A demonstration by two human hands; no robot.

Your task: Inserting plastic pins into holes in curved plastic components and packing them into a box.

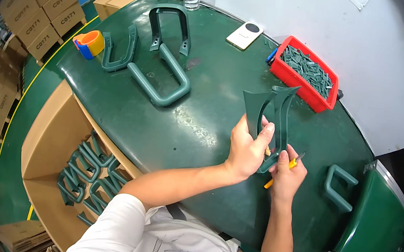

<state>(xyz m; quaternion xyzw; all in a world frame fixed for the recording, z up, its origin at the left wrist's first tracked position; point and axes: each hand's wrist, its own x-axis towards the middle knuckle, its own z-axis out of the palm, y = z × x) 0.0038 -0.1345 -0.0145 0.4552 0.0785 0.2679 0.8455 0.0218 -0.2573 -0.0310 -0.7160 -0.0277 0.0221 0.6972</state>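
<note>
Over the right half of the table, my left hand (246, 149) is closed round a curved green plastic handle (283, 117) with flared ends pointing away from me. My right hand (287, 182) grips a slim yellow-orange craft knife (293, 163); its grey tip sticks out past the fingers at the upper right. The thumb and fingertips of that hand are also at the near, bent end of the handle. A bit of yellowish material (267, 150) shows by my left fingertips, too small to make out.
Three more green handles, one a U-shaped handle (165, 95), lie at the left, beside an orange tape roll (90, 42). Another handle (341, 187) lies at the right. A red bin (297, 81) holds small green pieces. An open carton (44, 141) of handles stands left. A pale phone (244, 36) lies behind.
</note>
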